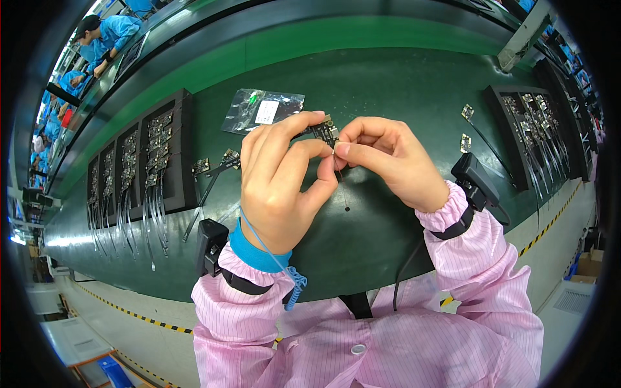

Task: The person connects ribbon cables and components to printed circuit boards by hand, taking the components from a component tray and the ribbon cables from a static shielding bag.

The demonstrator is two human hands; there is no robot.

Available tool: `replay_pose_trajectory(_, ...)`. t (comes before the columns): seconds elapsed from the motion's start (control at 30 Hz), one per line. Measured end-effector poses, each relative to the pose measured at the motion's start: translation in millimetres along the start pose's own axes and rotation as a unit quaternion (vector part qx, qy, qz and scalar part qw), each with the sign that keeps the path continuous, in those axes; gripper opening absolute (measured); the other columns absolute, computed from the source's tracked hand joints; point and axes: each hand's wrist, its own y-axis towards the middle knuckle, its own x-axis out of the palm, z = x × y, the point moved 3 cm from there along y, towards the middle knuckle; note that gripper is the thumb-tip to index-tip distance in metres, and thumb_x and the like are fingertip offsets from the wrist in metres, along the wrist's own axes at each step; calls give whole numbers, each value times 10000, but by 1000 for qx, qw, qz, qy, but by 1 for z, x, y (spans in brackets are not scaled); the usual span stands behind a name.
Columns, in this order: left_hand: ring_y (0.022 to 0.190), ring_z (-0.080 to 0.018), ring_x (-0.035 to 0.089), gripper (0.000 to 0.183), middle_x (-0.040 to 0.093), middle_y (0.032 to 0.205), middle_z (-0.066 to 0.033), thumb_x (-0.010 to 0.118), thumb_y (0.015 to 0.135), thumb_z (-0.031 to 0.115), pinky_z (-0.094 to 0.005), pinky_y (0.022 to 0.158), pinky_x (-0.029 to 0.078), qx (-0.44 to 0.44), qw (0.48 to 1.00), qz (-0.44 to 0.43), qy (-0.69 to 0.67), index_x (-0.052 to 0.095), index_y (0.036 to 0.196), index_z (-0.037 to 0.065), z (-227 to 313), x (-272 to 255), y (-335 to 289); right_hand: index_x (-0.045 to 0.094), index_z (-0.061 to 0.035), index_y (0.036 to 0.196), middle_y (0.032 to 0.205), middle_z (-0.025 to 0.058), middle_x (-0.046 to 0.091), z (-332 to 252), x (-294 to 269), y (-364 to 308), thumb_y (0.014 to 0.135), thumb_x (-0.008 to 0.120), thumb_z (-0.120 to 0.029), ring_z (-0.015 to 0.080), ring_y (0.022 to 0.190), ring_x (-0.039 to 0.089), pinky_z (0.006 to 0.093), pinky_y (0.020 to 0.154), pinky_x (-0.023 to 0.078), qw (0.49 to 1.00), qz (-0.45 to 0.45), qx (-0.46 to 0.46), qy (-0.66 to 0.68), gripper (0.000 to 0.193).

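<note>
A small dark circuit board (325,129) is held up over the green table. My left hand (275,171) grips it, with the index finger along its far side and the thumb curled in below. At the board's near right edge, my right hand (387,152) is closed in a pinch, thumb against index finger. What lies inside that pinch is hidden. From between both sets of fingertips hangs a thin dark wire with a small round black end (347,209). A clear plastic bag (264,111) with a white label lies just beyond my left hand.
Black foam trays (184,149) of circuit boards with flat cables stand at left; another foam tray (501,116) is at right. Loose boards (202,166) lie beside my left hand, and others (467,112) at right. A blue coiled cord (296,288) hangs from my left wrist.
</note>
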Motion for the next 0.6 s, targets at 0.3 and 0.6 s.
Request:
replay_pose_trajectory(0.3, 892, -244, 594, 255, 623, 1016, -100, 691, 607, -25, -334, 819, 440, 22, 999, -24, 28, 614, 845, 29, 0, -2, 3, 597, 8, 899, 810, 31, 615, -1, -3, 2, 882, 559, -140, 88, 783, 571, 224, 742, 445, 999, -12, 24, -27, 154)
replay_pose_trajectory(0.6, 824, -183, 619, 206, 624, 968, -104, 597, 766, -13, -285, 774, 454, -174, 984, -1, -35, 609, 971, -3, -42, -23, 0, 587, -19, 859, 797, -6, 569, -1, -66, 16, 862, 493, -185, 96, 792, 485, 246, 756, 388, 983, 4, 14, -181, 190)
